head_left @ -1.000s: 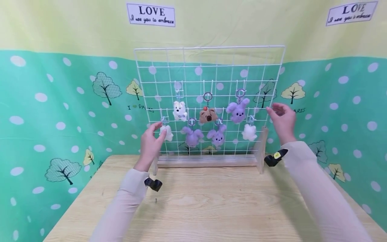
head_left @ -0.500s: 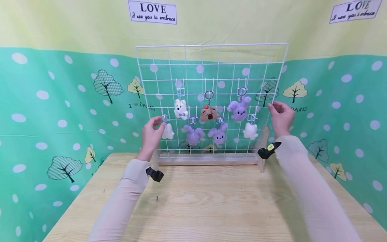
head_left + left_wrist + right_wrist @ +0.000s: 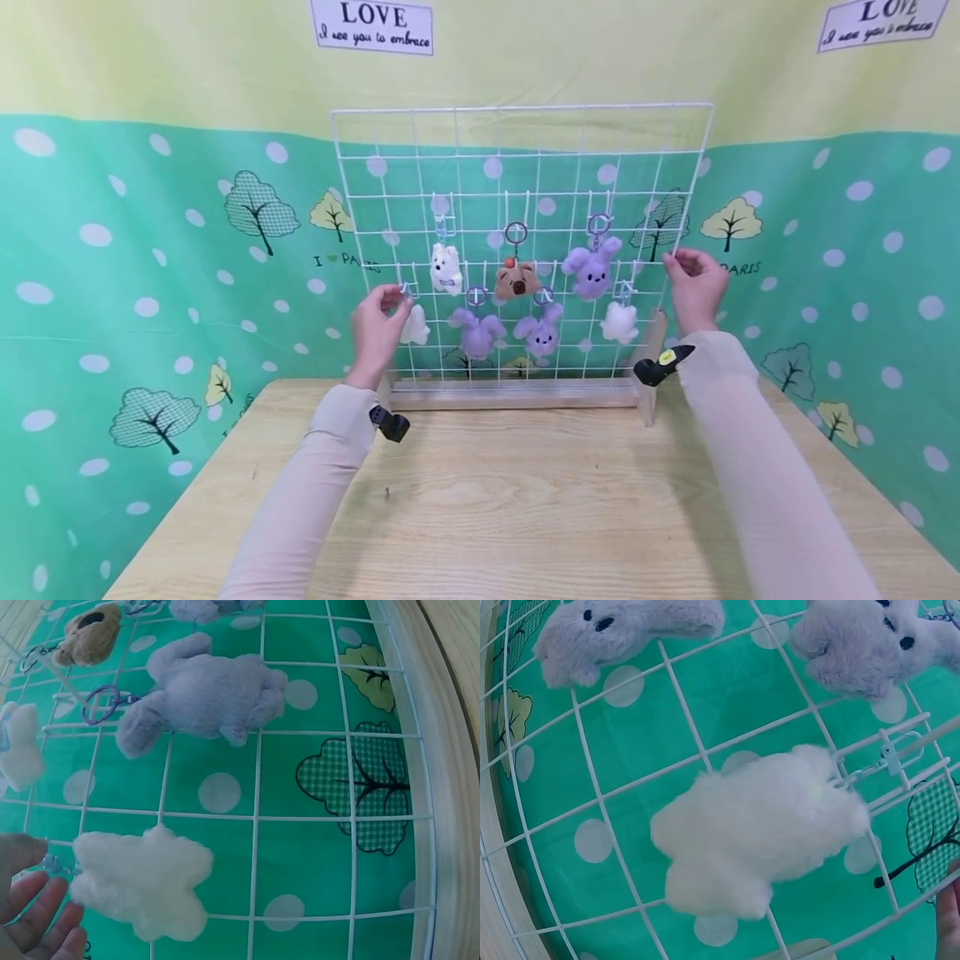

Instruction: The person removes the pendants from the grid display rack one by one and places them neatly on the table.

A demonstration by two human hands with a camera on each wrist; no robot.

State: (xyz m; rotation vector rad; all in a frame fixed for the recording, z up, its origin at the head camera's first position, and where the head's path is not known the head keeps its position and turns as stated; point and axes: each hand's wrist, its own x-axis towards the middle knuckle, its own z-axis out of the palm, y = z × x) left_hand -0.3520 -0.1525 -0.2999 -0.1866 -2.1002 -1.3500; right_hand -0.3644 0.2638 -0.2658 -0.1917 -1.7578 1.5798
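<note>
A white wire grid rack [image 3: 517,108] stands upright, with several plush keychains hanging from its hooks. My left hand [image 3: 375,329] is at its left side, thumb and fingers spread around the pale blue clasp [image 3: 56,864] of a white plush keychain [image 3: 146,881]; a gap shows between thumb and fingers. At the rack's right edge, my right hand [image 3: 696,287] pinches the edge wire between thumb and forefinger. Only a sliver of that hand enters the right wrist view. A second white plush keychain [image 3: 757,829] hangs close by, its back turned outward.
Purple rabbit keychains [image 3: 590,271], a brown bear keychain [image 3: 517,281] and a white dog keychain [image 3: 446,271] hang between my hands. The rack's wooden base [image 3: 513,400] rests on a wooden table [image 3: 510,500]. A patterned green cloth [image 3: 75,275] forms the backdrop.
My left hand has risen from beside the white plush to its clasp. My right hand has come in to the rack's edge and taken hold of it. The view has tilted slightly.
</note>
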